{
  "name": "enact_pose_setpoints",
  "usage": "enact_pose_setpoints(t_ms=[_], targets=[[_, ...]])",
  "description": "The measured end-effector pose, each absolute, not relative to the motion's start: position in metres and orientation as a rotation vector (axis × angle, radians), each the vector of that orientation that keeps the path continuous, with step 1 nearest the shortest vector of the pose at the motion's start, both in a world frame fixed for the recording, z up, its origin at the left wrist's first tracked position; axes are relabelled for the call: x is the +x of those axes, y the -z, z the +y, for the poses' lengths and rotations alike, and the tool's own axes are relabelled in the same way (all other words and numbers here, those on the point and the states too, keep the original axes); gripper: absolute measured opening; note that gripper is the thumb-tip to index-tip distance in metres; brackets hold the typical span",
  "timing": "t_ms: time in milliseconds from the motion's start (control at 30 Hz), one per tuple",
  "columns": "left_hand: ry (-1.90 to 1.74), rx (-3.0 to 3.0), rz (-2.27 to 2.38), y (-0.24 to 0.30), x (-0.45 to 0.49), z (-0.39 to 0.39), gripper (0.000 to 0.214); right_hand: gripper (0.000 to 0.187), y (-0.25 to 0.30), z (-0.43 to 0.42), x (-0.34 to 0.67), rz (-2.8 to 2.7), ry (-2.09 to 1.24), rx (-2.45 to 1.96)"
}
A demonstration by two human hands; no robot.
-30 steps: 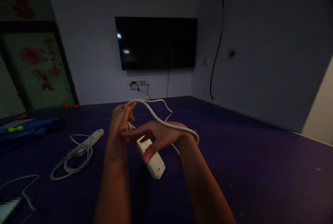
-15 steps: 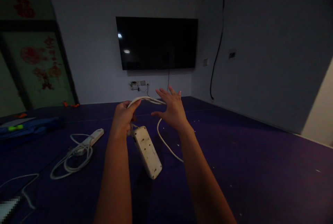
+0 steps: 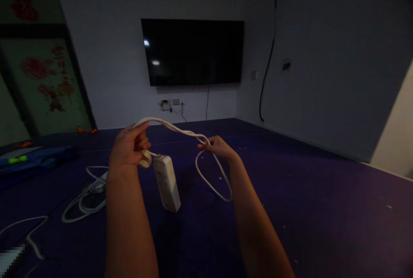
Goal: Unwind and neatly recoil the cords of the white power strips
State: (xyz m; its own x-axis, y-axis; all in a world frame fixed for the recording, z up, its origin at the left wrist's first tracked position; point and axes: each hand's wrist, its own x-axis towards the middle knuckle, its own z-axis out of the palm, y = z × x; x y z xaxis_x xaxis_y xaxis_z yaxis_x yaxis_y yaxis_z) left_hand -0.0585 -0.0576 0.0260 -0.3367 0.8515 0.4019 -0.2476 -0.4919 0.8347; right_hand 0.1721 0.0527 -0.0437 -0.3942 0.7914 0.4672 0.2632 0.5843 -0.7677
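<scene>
A white power strip (image 3: 167, 183) hangs upright by its cord below my left hand (image 3: 129, 144). That hand is closed around the doubled white cord (image 3: 174, 128), with the plug (image 3: 145, 159) just under its fingers. The cord arches across to my right hand (image 3: 217, 146), which pinches it between thumb and fingers. From there a loop of cord droops above the purple floor. Some of the right fingers are hidden behind the hand.
A second power strip (image 3: 100, 186) with a coiled white cable (image 3: 84, 205) lies on the purple floor (image 3: 316, 192) to the left. Blue cloth (image 3: 51, 157) lies farther back. A television (image 3: 193, 52) hangs on the far wall, and a black cable (image 3: 269, 60) dangles at right.
My right hand has lowered and closed on the cord. My left hand has moved left, stretching the cord wider, and the hanging power strip has swung left and turned.
</scene>
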Motion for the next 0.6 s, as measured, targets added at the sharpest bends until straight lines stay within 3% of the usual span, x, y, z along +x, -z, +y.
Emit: enact_pose_setpoints(t_ms=[200, 367, 600], targets=[[-2.017, 1.121, 1.058, -0.021, -0.062, -0.050, 0.031, 0.045, 0.037, 0.060, 0.164, -1.660, -0.633, -0.828], [-2.106, 1.324, 1.435, -0.013, -0.063, -0.044, 0.024, 0.037, 0.019, 0.048, 0.170, -1.340, -0.550, -0.747], [-1.874, 1.735, 1.807, 0.001, -0.067, -0.014, 0.020, 0.032, 0.005, 0.033, 0.175, -1.217, -0.605, -0.720]])
